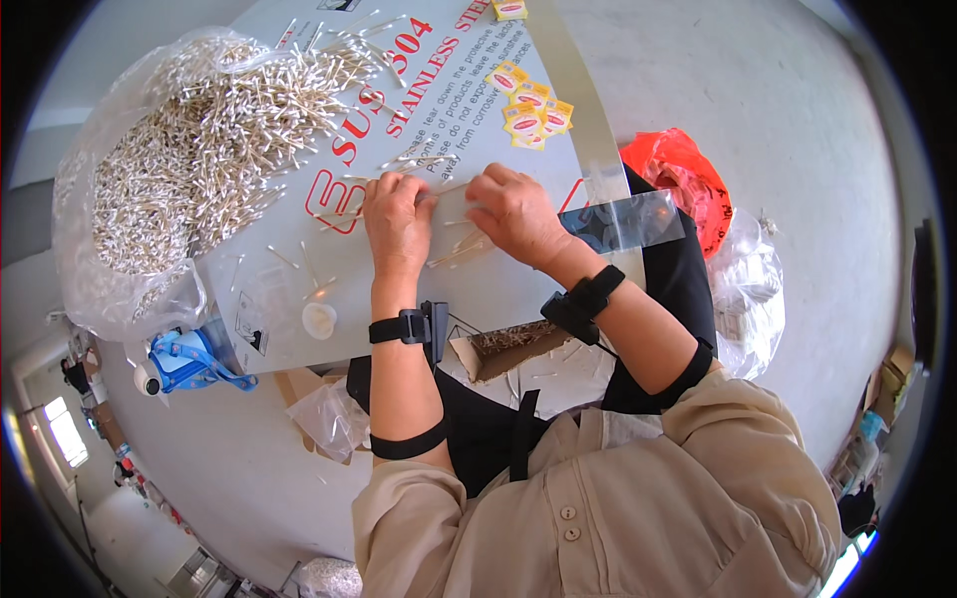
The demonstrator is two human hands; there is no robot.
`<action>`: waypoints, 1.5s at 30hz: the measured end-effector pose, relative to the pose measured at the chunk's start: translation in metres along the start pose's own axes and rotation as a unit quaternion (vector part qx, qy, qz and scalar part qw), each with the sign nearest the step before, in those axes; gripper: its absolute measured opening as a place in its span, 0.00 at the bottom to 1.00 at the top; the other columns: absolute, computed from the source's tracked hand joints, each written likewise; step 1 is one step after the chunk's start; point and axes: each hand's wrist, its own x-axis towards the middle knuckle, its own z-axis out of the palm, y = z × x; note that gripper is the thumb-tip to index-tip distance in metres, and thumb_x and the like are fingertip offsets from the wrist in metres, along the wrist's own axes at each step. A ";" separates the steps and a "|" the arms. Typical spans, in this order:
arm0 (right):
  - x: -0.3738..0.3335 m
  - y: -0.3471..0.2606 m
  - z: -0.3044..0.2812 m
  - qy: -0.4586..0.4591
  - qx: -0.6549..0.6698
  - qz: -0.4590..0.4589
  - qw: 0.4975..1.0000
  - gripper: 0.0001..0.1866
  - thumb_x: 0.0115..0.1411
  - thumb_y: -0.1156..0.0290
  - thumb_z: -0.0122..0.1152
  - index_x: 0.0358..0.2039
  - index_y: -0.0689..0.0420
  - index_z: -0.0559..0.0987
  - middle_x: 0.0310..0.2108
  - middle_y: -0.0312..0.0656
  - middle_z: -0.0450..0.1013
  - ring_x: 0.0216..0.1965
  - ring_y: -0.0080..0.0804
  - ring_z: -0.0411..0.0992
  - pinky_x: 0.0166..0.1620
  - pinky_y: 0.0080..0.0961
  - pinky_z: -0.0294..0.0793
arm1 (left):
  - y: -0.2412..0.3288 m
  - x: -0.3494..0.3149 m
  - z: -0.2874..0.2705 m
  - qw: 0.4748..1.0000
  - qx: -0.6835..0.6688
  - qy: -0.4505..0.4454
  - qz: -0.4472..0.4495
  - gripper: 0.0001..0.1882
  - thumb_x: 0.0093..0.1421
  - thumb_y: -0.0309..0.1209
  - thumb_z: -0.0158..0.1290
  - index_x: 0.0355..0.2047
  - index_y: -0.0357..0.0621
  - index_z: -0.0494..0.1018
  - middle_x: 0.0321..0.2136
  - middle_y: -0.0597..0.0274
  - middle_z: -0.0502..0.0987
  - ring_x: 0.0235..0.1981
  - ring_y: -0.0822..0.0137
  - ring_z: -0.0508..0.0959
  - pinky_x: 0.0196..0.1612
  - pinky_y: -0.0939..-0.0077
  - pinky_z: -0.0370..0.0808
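Note:
Cotton swabs (209, 149) with pale sticks form a big heap on the left, spilling out of a clear plastic bag (80, 289) onto a grey table sheet (339, 269) with red and black print. My left hand (399, 221) is closed at the table's middle, its fingers pinched on a cotton swab (454, 187) that spans the gap toward my right hand. Beside it my right hand (520, 217) is curled, fingers drawn in; what its fingertips hold is hidden. A few loose swabs (464, 246) lie just under the right hand, and others are scattered around the left.
Small yellow-and-white packets (535, 110) lie at the far right of the sheet. A clear-and-dark plastic packet (623, 224) lies by its right edge. A round white cap (319, 320) is near left. Below are an open cardboard box (498, 361), blue strapped bottle (184, 361) and red bag (683, 184).

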 end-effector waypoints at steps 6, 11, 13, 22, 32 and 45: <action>0.023 0.003 0.006 0.015 -0.022 0.018 0.999 0.12 0.49 0.74 0.62 0.37 0.54 0.78 0.34 0.42 0.70 0.37 0.41 0.74 0.37 0.35 0.76 | -0.007 -0.020 -0.009 0.994 0.010 0.052 -0.096 0.10 0.43 0.18 0.59 0.28 0.43 0.74 0.30 0.61 0.73 0.37 0.54 0.72 0.42 0.59 0.71; 0.033 0.004 0.017 -0.001 -0.068 -0.022 0.997 0.07 0.50 0.74 0.59 0.32 0.55 0.78 0.33 0.42 0.71 0.35 0.41 0.75 0.36 0.35 0.76 | 0.000 -0.028 -0.004 0.993 0.020 0.039 -0.109 0.09 0.45 0.21 0.60 0.27 0.43 0.73 0.30 0.60 0.74 0.37 0.53 0.72 0.42 0.59 0.71; 0.036 0.003 0.021 -0.013 -0.095 -0.027 0.995 0.06 0.51 0.74 0.58 0.31 0.55 0.78 0.33 0.42 0.71 0.35 0.41 0.75 0.35 0.35 0.76 | -0.001 -0.031 0.000 0.993 0.008 0.045 -0.109 0.08 0.45 0.22 0.60 0.27 0.42 0.73 0.30 0.60 0.74 0.38 0.53 0.72 0.42 0.60 0.71; 0.036 0.009 0.027 -0.005 -0.106 -0.004 0.994 0.05 0.52 0.73 0.56 0.31 0.54 0.76 0.31 0.43 0.70 0.33 0.43 0.75 0.33 0.37 0.76 | -0.008 -0.042 -0.019 0.988 0.062 -0.054 -0.130 0.05 0.48 0.20 0.57 0.24 0.40 0.72 0.28 0.55 0.74 0.35 0.50 0.73 0.40 0.58 0.71; 0.032 0.011 0.023 0.013 -0.074 0.018 0.997 0.04 0.54 0.71 0.57 0.31 0.52 0.77 0.30 0.41 0.71 0.33 0.42 0.75 0.33 0.37 0.75 | -0.006 -0.081 -0.042 0.977 0.067 -0.091 -0.179 0.06 0.48 0.19 0.56 0.26 0.38 0.70 0.27 0.53 0.73 0.35 0.49 0.74 0.38 0.57 0.72; 0.031 0.013 0.018 0.006 -0.055 0.030 0.998 0.04 0.56 0.70 0.58 0.33 0.52 0.77 0.32 0.40 0.71 0.34 0.43 0.75 0.35 0.38 0.75 | 0.018 -0.079 -0.061 0.893 -0.013 -0.413 -0.177 0.06 0.51 0.19 0.52 0.30 0.40 0.72 0.28 0.51 0.74 0.31 0.47 0.75 0.37 0.57 0.73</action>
